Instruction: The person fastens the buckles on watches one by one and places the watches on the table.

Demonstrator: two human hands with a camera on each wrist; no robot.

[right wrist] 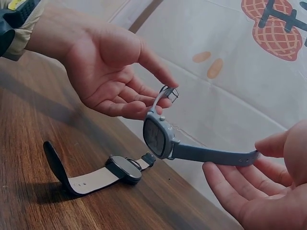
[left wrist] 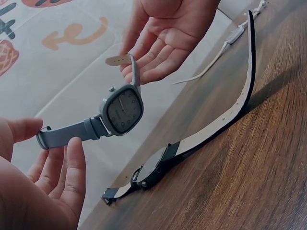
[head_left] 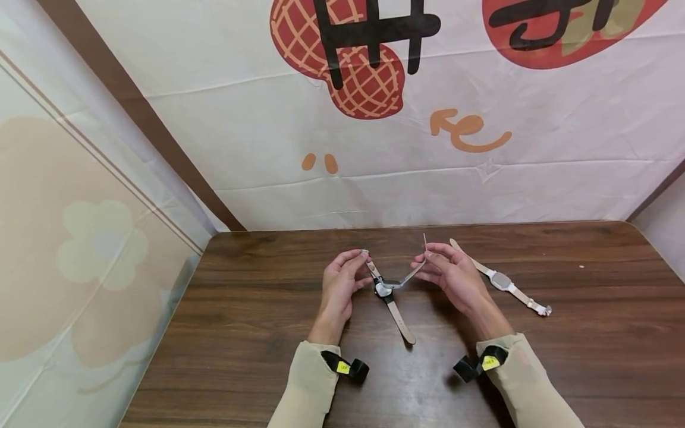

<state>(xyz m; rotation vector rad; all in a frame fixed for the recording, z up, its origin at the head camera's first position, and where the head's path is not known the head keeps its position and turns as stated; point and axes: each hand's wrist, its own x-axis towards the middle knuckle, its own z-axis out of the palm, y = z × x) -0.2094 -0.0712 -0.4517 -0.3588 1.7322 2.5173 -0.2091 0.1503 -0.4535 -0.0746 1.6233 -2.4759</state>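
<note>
A grey-blue wristwatch [left wrist: 123, 111] with a rounded square dial hangs in the air between both hands, its two strap halves spread apart. My left hand [head_left: 338, 284] pinches the buckle end of the strap between thumb and fingers. At the holed end, my right hand [head_left: 453, 274] grips the strap, and the tip sticks out past the fingers. Beneath it a black wristwatch [right wrist: 125, 170] with a pale strap lining lies face down on the wooden table [head_left: 241, 356], its long strap half bent upward.
A white wristwatch [head_left: 501, 280] lies stretched out on the table, just right of my right hand. Behind the table's back edge hangs a pale printed cloth [head_left: 257, 142]. Another cloth panel [head_left: 80, 238] stands along the left side.
</note>
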